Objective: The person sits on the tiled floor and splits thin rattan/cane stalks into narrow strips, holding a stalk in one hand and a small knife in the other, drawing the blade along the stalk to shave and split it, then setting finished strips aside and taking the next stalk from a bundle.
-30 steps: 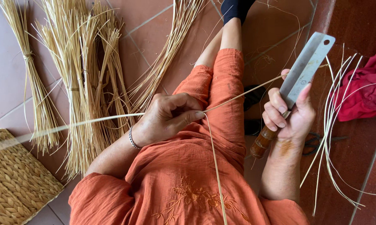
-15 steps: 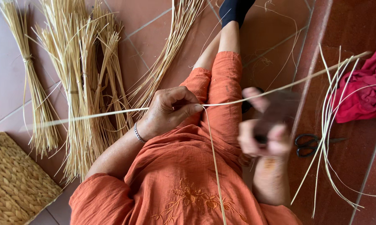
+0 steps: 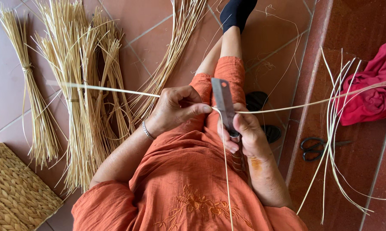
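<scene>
Your left hand (image 3: 178, 109) pinches the long straw (image 3: 116, 90) while your right hand (image 3: 244, 134) clamps the knife (image 3: 223, 102) against it. You are splitting it, I judge. Next, keep the blade centred.

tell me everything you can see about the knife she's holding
The knife has a flat, rectangular grey metal blade with a squared-off tip, dull and a little worn. It stands nearly upright in the picture, blade pointing away from the person, over the orange-clad lap. The right hand grips its handle, which the fingers mostly hide; a ringed, brownish part shows below the fist. A thin pale strip crosses at the blade's base, where the left hand pinches it; whether the edge is cutting it cannot be told.
</scene>
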